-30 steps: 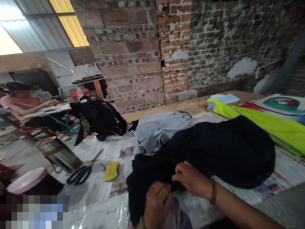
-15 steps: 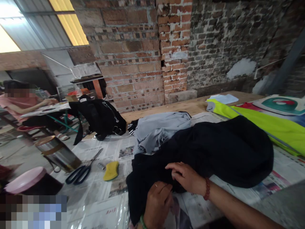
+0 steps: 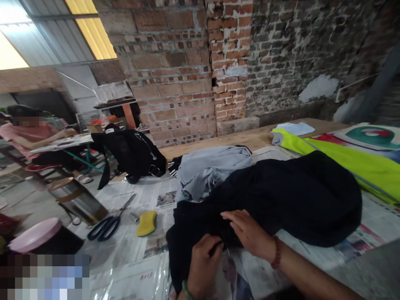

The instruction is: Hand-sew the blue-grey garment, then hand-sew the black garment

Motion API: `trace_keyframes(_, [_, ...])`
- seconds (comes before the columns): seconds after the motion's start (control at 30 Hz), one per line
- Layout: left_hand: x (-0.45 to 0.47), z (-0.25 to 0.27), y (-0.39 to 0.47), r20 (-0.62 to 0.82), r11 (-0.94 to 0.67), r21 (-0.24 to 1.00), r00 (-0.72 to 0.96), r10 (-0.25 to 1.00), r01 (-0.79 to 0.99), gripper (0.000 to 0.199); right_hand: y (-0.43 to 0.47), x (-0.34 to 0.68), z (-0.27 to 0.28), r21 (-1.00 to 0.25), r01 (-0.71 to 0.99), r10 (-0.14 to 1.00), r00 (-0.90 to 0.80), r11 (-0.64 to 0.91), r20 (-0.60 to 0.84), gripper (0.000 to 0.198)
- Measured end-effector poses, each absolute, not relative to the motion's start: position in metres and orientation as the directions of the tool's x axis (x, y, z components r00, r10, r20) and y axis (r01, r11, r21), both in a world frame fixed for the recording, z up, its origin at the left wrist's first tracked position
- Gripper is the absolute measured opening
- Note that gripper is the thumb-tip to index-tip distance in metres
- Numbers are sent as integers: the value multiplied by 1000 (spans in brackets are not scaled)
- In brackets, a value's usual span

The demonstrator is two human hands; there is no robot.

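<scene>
A dark navy garment (image 3: 290, 191) lies bunched across the newspaper-covered table; its exact kind is hard to make out. Wearing a green bangle, my left hand (image 3: 204, 260) pinches the near edge of this cloth between curled fingers and thumb. My right hand (image 3: 251, 235), with a red bead bracelet at the wrist, rests on the garment just right of the left one, its fingers stretched out. Behind the dark cloth sits a crumpled light grey garment (image 3: 215, 162). Part of a printed newspaper picture shows below my hands.
Left of the cloth lie a yellow sponge (image 3: 146, 223) and scissors (image 3: 111, 223). Further left are a metal flask (image 3: 79, 202) and a pink-lidded container (image 3: 36, 235). A black bag (image 3: 131, 154) is behind. A neon-yellow garment (image 3: 343, 162) and an iron (image 3: 371, 135) lie right. Someone sits far left.
My left hand has turned a little and draws the cloth edge up between its fingers. The right hand has shifted slightly right, its fingers flatter on the garment.
</scene>
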State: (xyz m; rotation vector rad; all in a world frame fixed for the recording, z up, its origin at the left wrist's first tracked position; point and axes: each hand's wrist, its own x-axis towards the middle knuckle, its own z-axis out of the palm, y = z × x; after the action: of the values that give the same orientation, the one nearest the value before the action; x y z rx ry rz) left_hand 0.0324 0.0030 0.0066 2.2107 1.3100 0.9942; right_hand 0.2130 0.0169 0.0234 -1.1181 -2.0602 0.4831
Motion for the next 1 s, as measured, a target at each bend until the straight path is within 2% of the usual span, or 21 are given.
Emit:
trace_keyframes(0.13, [32, 11, 8, 173, -270, 785, 220, 960, 558, 17, 8, 225, 15, -543, 551, 759, -306, 634, 575, 24])
trace_keyframes(0.3, [32, 16, 11, 49, -137, 881, 201, 978, 453, 20, 0, 219, 1, -469, 580, 734, -400, 666, 548, 32])
trace_keyframes(0.57, [31, 14, 11, 53, -150, 892, 232, 971, 427, 22, 16, 209, 3, -475, 551, 721, -429, 686, 544, 11])
trace_keyframes(0.9, [28, 10, 14, 16, -111, 925, 255, 967, 364, 32, 16, 202, 0, -438, 533, 684, -472, 724, 556, 9])
trace_keyframes(1.0, [29, 10, 14, -8, -82, 933, 248, 969, 351, 34, 14, 197, 0, -494, 502, 700, -429, 710, 571, 11])
